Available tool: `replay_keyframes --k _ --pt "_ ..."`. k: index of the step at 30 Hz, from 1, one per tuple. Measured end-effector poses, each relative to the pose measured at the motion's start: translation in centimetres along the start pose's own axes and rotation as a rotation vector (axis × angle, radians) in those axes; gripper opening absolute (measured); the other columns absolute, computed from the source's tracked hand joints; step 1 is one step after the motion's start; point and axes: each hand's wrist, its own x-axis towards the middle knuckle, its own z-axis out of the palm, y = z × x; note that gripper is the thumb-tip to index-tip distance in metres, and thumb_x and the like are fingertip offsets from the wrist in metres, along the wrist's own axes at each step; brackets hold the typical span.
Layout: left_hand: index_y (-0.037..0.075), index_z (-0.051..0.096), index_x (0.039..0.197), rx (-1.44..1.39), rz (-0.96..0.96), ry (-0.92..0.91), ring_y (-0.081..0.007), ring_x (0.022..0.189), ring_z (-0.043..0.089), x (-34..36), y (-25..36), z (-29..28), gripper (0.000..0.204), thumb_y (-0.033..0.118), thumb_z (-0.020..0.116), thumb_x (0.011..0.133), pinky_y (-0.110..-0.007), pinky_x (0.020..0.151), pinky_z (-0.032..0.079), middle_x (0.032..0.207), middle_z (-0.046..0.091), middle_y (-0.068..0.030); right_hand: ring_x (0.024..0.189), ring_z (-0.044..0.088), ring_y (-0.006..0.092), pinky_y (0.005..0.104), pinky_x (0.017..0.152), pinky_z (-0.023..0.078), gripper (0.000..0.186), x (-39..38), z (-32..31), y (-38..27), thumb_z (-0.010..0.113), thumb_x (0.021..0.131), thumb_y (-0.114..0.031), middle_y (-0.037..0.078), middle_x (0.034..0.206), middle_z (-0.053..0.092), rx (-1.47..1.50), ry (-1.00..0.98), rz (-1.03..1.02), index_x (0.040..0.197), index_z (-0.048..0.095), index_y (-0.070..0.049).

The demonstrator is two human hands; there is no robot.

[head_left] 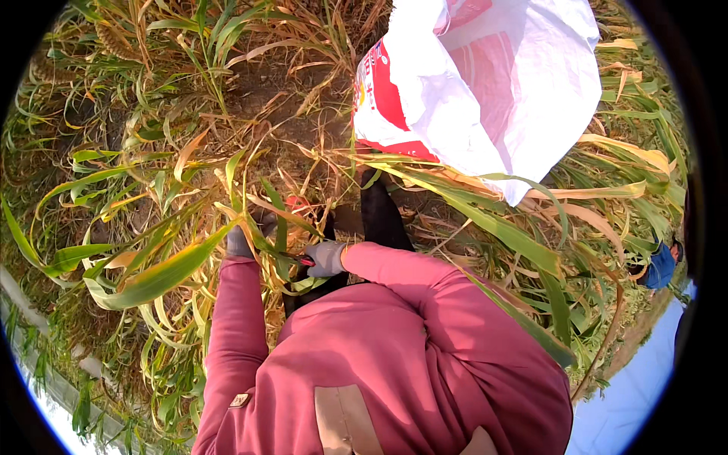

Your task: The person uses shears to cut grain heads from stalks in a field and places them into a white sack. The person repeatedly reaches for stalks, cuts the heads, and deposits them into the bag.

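Observation:
My right hand, in a grey glove, is closed on a small red-and-black tool. Leaves cover most of that tool, so its kind does not show. Just to the left, my left hand, also gloved in grey, reaches in among the stalks; foliage hides its fingers. A long green-yellow leaf arches out beside my left wrist. Drying leaves and stems stand between and around both hands, low in front of my body.
A large white sack with red print gapes at the upper right. Brown soil shows between the plants. Long leaves cross over my right arm. At the far right is a person in blue.

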Motion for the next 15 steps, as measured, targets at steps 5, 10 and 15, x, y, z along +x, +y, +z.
replay_keyframes --k 5,10,15 --pt "0.006 0.058 0.115 0.081 0.266 -0.055 -0.0228 0.068 0.061 -6.1 5.1 11.9 0.048 0.049 0.043 0.097 -0.042 0.074 0.054 0.085 0.062 -0.0120 0.097 0.063 0.0371 0.0421 0.082 0.048 0.048 -2.4 -3.4 -3.3 0.059 0.078 -0.034 0.022 0.104 0.065 0.074 0.059 0.035 0.112 0.058 -0.001" --pt "0.007 0.057 0.095 0.314 0.417 -0.075 -0.0135 0.063 0.057 -9.3 7.2 13.6 0.017 0.025 0.056 0.095 -0.027 0.062 0.051 0.076 0.058 -0.0032 0.102 0.060 0.0387 0.0420 0.088 0.046 0.057 -1.3 -2.7 -0.8 0.065 0.078 -0.041 0.024 0.108 0.063 -0.015 0.154 0.125 0.114 0.056 0.002" --pt "0.004 0.061 0.105 0.388 0.480 -0.245 -0.0111 0.081 0.059 -11.2 9.2 13.4 0.015 0.012 0.057 0.093 -0.023 0.072 0.049 0.090 0.062 -0.0019 0.110 0.056 0.0394 0.0425 0.093 0.044 0.058 -5.7 -7.1 -2.0 0.066 0.080 -0.038 0.026 0.116 0.058 0.104 0.567 0.056 0.121 0.052 0.000"
